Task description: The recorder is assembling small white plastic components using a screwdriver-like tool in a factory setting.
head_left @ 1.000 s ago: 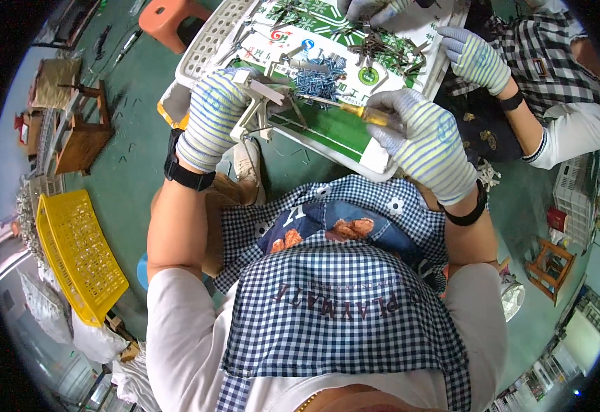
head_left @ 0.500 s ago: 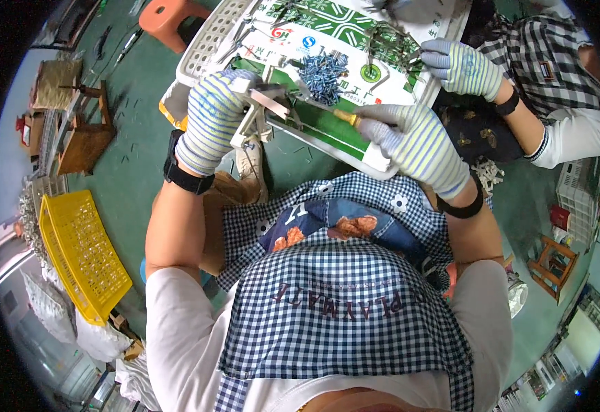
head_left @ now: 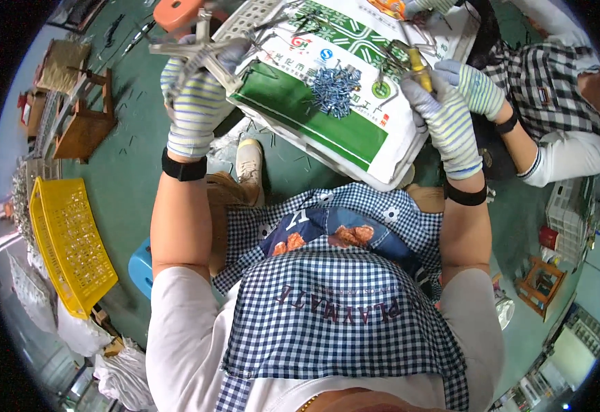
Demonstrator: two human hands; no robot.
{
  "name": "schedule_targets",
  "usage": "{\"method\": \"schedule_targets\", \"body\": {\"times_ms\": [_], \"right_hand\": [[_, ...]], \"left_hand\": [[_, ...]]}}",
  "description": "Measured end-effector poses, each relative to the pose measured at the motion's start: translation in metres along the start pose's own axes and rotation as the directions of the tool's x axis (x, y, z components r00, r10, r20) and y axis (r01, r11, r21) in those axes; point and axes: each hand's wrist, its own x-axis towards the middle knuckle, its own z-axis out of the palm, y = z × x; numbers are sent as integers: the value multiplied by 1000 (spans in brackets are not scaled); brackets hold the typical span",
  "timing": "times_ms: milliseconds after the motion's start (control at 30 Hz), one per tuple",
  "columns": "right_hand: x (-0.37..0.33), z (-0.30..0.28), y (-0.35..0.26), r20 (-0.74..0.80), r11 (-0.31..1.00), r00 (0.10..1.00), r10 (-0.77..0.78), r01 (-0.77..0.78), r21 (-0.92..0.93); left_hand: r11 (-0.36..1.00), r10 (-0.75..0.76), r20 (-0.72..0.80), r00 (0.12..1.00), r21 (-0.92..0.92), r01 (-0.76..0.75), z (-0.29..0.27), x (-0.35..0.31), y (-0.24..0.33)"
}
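My gloved left hand (head_left: 195, 110) is closed around a grey metal bracket with several arms (head_left: 207, 58), raised over the left corner of a sack-covered white crate (head_left: 327, 152). Parts of the bracket are blurred. A yellow-handled screwdriver (head_left: 417, 63) is gripped in my gloved right hand (head_left: 445, 130), its shaft pointing up and away, over the right side of the crate. Between my hands, a heap of bluish screws (head_left: 336, 91) lies on the green and white printed sack (head_left: 293, 104). Dark metal pieces (head_left: 390, 58) lie near the screwdriver.
A co-worker's gloved hand (head_left: 477, 89) is right beside my right hand. Another gloved hand (head_left: 432, 5) shows at the far edge. An orange stool (head_left: 174, 12) stands at the far left, a yellow basket (head_left: 73, 247) at left, a blue stool (head_left: 141, 268) by my left elbow.
My hands have moved apart. The left lifted the bracket away and leftward; the right carried the screwdriver off the bracket to the right, turning its tip upward.
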Motion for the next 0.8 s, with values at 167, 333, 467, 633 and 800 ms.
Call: {"method": "schedule_targets", "body": {"times_ms": [167, 333, 467, 633, 800], "right_hand": [[7, 30, -17, 34, 996, 996, -87, 87, 2], [38, 80, -26, 150, 857, 924, -350, 381, -346], [58, 115, -28, 310, 723, 869, -385, 493, -484], [73, 152, -31, 336, 594, 850, -405, 524, -610], [82, 172, -27, 383, 469, 847, -369, 526, -710]], "left_hand": [[951, -294, -49, 955, 81, 297, -1, -2, -13], [931, -355, -157, 921, 26, 364, -4, 5, -22], [844, -524, -117, 844, 63, 533, -4, -3, -39], [803, -531, -15, 847, 309, 509, -13, -4, -53], [796, -574, -192, 796, 96, 598, 5, -19, -78]]}}
